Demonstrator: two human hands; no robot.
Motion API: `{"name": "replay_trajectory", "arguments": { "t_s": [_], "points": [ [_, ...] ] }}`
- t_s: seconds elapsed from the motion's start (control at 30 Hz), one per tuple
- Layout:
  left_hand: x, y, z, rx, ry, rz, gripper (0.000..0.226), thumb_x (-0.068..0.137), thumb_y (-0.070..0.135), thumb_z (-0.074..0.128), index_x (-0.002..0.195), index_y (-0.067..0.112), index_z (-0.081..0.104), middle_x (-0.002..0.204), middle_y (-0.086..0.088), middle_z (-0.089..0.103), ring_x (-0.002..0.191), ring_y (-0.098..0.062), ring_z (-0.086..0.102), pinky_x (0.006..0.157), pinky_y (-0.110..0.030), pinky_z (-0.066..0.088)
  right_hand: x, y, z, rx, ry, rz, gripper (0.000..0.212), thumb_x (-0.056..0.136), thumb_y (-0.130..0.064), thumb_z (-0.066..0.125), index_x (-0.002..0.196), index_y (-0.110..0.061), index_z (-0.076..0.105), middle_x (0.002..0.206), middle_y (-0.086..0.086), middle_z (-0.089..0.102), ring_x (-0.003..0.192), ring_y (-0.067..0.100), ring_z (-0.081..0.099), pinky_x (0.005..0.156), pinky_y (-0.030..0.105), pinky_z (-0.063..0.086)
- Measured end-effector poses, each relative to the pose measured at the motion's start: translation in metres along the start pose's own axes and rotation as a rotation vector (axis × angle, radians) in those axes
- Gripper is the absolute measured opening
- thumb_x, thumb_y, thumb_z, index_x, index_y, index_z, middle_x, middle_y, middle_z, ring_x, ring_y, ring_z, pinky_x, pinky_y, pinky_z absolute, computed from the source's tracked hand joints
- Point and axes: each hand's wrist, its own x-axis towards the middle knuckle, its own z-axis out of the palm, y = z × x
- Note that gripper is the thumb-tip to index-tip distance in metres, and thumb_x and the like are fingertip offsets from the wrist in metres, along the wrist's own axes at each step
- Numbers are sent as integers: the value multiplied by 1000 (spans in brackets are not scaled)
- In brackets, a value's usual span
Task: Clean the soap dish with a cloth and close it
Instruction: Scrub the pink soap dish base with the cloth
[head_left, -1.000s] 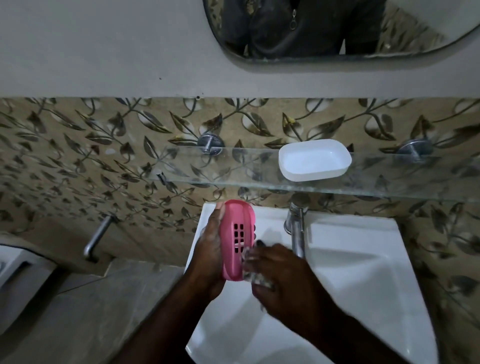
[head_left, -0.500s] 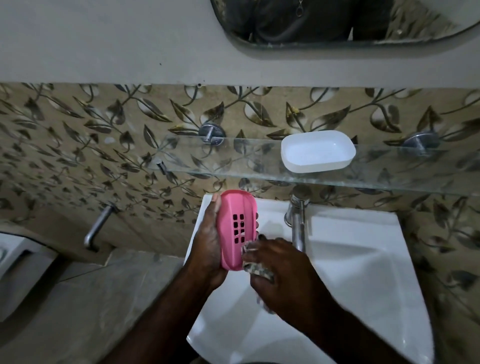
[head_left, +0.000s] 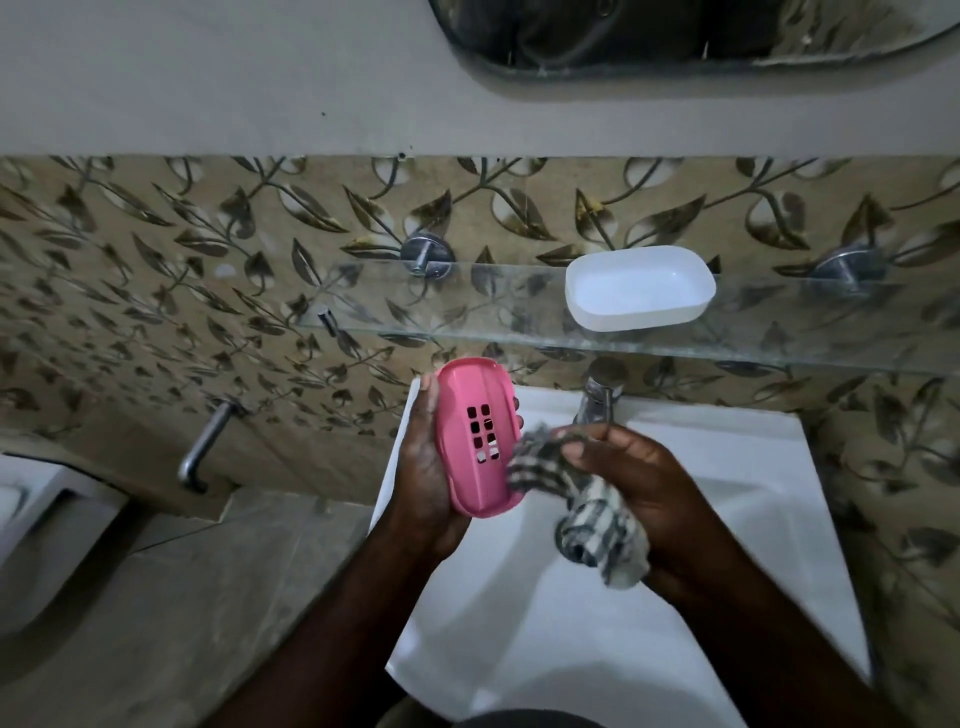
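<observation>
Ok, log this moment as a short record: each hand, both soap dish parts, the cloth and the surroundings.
left hand: grips pink soap dish part, slotted side up, over the sink
right hand: holds checked cloth against the pink part's right edge
white soap dish part: open side up on glass shelf
tap: behind the hands
dish closed: no

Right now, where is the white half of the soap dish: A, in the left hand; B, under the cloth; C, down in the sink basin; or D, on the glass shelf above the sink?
D: the white half sits open side up on the glass shelf, away from both hands.
</observation>
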Motion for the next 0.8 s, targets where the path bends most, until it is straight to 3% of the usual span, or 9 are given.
{"name": "replay_trajectory", "arguments": {
  "t_s": [0.07, 0.1, 0.2, 0.3, 0.5, 0.6, 0.7, 0.8],
  "points": [
    [0, 0, -2, -58, -28, -8, 92, 46, 70, 80, 112, 7, 71, 102, -16, 70, 87, -27, 68, 78, -41, 57, 0, -5, -8, 187, 34, 10, 74, 53, -23, 90, 113, 9, 59, 118, 31, 63, 106, 39, 63, 95, 41, 52],
    [0, 0, -4, -88, -39, -2, 94, 51, 69, 78, 119, 5, 67, 105, -18, 68, 90, -29, 67, 79, -43, 58, -2, -7, -11, 240, 49, 20, 79, 57, -22, 87, 120, 11, 53, 123, 32, 59, 108, 39, 62, 95, 40, 53],
    [-3, -1, -5, -144, -51, -8, 88, 71, 69, 59, 128, 2, 59, 112, -19, 66, 97, -31, 66, 82, -47, 56, -9, -13, -14, 232, 104, 64, 59, 67, -18, 74, 121, 1, 55, 112, 21, 63, 85, 25, 68, 67, 28, 59],
    [-3, -3, -6, -146, -46, -44, 85, 77, 68, 43, 129, 2, 57, 113, -20, 66, 96, -31, 66, 82, -46, 56, -16, -13, -12, -60, 47, 31, 62, 55, -7, 84, 114, -7, 62, 100, 12, 71, 81, 21, 68, 64, 27, 57],
    [1, -5, -2, -82, -23, -27, 90, 72, 69, 53, 133, 4, 54, 122, -22, 59, 106, -35, 57, 102, -51, 41, -16, -18, 6, -702, 91, -205, 25, 68, -2, 80, 87, -16, 71, 83, -2, 76, 70, 7, 69, 64, 19, 54],
    [0, -4, 4, -49, 11, 25, 89, 65, 68, 60, 128, 5, 57, 112, -19, 64, 98, -30, 61, 94, -47, 47, -14, -9, 18, -948, 190, -203, 18, 71, -9, 77, 76, -22, 65, 71, -11, 70, 59, -1, 62, 55, 13, 48],
    [1, -3, 9, 40, 47, 103, 101, 51, 73, 75, 126, 7, 58, 102, -15, 69, 89, -25, 66, 78, -40, 56, -21, 1, 26, -1057, 144, -173, 15, 70, -20, 73, 76, -22, 60, 68, -7, 67, 60, 5, 62, 57, 24, 52],
    [1, -5, 8, 129, 116, 161, 74, 59, 73, 68, 108, 17, 72, 95, -15, 71, 85, -28, 67, 75, -40, 56, -25, 3, 37, -967, 35, -116, 11, 72, -20, 71, 80, -24, 65, 70, -6, 69, 60, 8, 64, 58, 30, 55]
  ]
}}
